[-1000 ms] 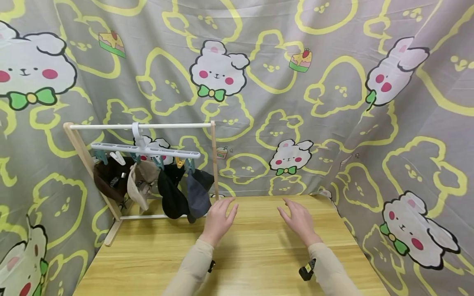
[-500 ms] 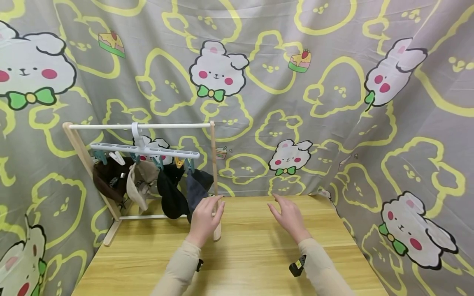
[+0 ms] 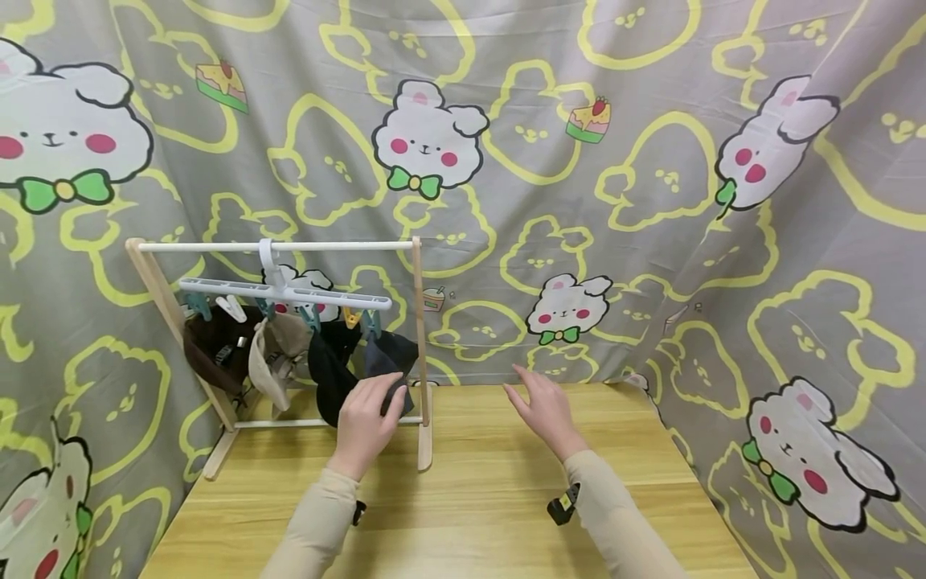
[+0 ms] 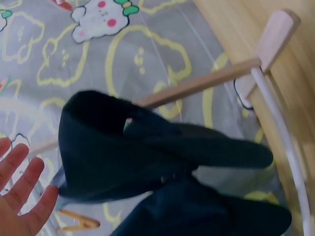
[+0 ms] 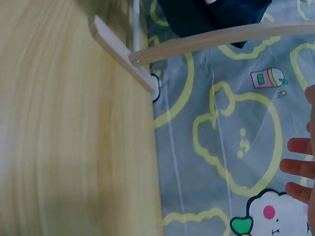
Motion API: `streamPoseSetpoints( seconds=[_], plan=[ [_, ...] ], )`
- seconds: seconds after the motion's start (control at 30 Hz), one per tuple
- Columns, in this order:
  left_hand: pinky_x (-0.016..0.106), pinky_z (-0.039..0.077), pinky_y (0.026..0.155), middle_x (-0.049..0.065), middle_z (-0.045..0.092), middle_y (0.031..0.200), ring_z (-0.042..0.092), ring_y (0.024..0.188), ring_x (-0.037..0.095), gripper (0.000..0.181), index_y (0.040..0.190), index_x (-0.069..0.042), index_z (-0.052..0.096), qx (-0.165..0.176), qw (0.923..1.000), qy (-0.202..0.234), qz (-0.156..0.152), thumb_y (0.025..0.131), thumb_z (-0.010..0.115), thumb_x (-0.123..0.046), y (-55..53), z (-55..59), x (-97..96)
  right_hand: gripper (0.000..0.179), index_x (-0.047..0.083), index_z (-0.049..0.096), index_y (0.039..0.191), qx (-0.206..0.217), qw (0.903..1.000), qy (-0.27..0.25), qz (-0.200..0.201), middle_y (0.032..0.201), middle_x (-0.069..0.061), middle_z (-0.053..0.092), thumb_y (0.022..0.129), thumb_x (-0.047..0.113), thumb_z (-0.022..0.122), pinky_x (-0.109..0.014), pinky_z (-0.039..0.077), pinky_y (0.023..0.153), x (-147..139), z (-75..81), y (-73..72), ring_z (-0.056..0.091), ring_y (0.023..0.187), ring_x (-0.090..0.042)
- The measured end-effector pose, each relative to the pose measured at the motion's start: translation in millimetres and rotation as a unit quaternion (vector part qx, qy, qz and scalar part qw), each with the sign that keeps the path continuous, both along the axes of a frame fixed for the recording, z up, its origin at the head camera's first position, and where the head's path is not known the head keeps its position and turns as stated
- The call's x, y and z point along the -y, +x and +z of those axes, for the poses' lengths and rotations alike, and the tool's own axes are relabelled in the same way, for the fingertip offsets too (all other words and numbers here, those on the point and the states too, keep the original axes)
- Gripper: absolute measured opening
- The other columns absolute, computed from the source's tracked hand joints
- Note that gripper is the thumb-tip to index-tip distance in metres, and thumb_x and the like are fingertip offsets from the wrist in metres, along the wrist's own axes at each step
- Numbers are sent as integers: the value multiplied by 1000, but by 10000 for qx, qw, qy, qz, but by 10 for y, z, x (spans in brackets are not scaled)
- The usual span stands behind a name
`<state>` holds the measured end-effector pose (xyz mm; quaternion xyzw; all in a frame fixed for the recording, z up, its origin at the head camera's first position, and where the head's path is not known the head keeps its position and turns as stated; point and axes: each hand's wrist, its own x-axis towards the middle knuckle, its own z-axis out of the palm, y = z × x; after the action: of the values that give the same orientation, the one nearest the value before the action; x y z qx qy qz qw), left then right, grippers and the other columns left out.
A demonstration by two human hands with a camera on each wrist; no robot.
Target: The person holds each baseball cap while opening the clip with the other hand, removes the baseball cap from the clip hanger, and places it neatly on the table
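Note:
My left hand [image 3: 365, 422], fingers relaxed and holding nothing, overlaps the lower part of a dark blue-grey cap [image 3: 391, 354] in the head view. In the left wrist view its fingers lie beside that dark cap [image 4: 118, 157]. The cap hangs at the right end of a pale clip hanger [image 3: 329, 298]. Left of it hang a black cap [image 3: 331, 366], a beige cap [image 3: 275, 358] and a brown cap [image 3: 210, 362]. Apart from everything, my right hand [image 3: 546, 410] hovers over the table with loosely spread fingers; several fingertips [image 5: 298, 168] show at the right wrist view's edge.
A wooden rack [image 3: 423, 346] with a white top rod [image 3: 347, 246] carries the hanger. A white clip [image 3: 231, 309] and a yellow clip [image 3: 351, 317] also hang there. Patterned fabric [image 3: 535, 145] surrounds the wooden table [image 3: 470, 498] at the back and sides.
My left hand has moved left from beside the rack's right post to in front of the blue-grey cap. My right hand has shifted left and slightly farther forward. The caps have not visibly moved.

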<state>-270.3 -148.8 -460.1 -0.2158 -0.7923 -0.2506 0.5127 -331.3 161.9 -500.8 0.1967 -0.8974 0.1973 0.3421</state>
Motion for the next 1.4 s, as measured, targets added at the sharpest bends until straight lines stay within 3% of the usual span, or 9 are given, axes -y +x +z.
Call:
streamPoseSetpoints(
  seconds=[0.23,0.77,0.93,1.13,1.4],
  plan=[
    [44,54,78,11,73,97,67,88,30,32,106,-4,73,-180,9997,38,131,97,57,-31,18,89,207,42,9,63,126,-199,9996,-35,205,102,-8,73,92,34,66,-44,56,80,168,127,-52,69,92,-25],
    [50,50,80,15,72,102,63,95,37,31,110,-5,71,-300,9967,175,730,96,58,-29,87,271,688,41,8,63,126,-694,9960,-114,554,102,-7,73,91,31,68,-42,56,77,465,375,-147,69,91,-24],
    [53,48,80,18,70,103,62,95,39,34,110,-4,70,-291,9950,226,930,97,55,-32,114,335,801,42,9,63,127,-621,9962,-28,602,105,-8,73,92,32,67,-43,57,76,568,450,-158,69,94,-25],
    [55,47,81,19,69,105,60,98,40,33,110,-3,69,-213,9922,383,1168,95,57,-30,141,375,939,44,10,61,129,-351,9968,-5,714,115,-9,70,92,33,66,-46,56,84,703,528,-158,68,103,-28],
    [55,44,85,19,68,107,59,100,42,34,109,-2,69,-198,9896,519,1328,96,57,-31,170,437,1119,44,10,61,130,-712,9920,80,1038,118,-9,68,92,33,66,-43,54,92,885,660,-202,65,109,-26]
  ],
)
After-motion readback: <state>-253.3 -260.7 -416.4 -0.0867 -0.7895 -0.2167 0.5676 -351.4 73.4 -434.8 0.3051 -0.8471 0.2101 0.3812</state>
